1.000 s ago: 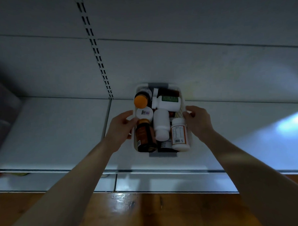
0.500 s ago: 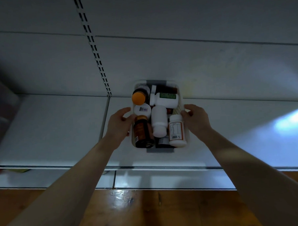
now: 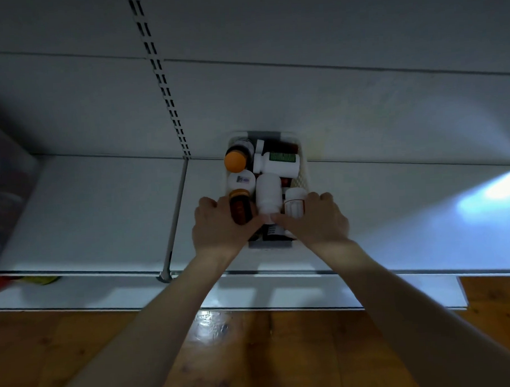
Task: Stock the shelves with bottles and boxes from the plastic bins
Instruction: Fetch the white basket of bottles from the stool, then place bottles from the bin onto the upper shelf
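Above a wooden floor [image 3: 255, 354], a person's left hand [image 3: 220, 227] and right hand [image 3: 316, 222] are gripping the near end of a plastic bin [image 3: 302, 173] sitting on a white shelf [image 3: 102, 214]. The fingers are curling close together over its side walls, and the thumbs are meeting at a white bottle [image 3: 267, 192]. Farther back, an orange-capped bottle [image 3: 235, 160] is lying near the back panel [image 3: 361, 109].

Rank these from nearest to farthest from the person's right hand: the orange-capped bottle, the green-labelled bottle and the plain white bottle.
1. The plain white bottle, in the middle of the bin, right beside the thumb of the right hand.
2. The green-labelled bottle, lying crosswise toward the bin's back.
3. The orange-capped bottle, in the back left corner.
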### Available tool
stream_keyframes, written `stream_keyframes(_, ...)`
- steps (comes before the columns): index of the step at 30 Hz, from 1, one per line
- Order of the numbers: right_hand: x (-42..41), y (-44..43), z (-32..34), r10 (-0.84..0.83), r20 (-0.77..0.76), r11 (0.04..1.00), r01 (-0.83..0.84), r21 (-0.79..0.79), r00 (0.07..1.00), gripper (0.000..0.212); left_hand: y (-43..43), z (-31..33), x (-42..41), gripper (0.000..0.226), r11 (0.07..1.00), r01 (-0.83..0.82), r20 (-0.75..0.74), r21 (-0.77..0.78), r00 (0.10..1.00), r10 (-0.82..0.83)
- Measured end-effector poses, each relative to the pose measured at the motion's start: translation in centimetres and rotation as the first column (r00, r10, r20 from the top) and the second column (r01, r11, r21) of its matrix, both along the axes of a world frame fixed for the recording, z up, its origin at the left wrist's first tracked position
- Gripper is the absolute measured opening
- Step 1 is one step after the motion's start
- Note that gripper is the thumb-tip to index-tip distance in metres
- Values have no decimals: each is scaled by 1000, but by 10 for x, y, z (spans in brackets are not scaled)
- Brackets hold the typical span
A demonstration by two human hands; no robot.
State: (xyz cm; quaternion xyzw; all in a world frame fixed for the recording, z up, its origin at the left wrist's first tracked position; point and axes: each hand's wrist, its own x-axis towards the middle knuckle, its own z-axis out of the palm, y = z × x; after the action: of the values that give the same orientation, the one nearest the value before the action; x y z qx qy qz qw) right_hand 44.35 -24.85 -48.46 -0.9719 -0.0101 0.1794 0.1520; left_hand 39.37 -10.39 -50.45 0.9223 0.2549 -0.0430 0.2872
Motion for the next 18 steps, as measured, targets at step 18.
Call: stream_keyframes(18,-8,-3,-7,-113,38,980,105,170,993,57,-9,-5,-3,66,996,-90,134,-15,987,92)
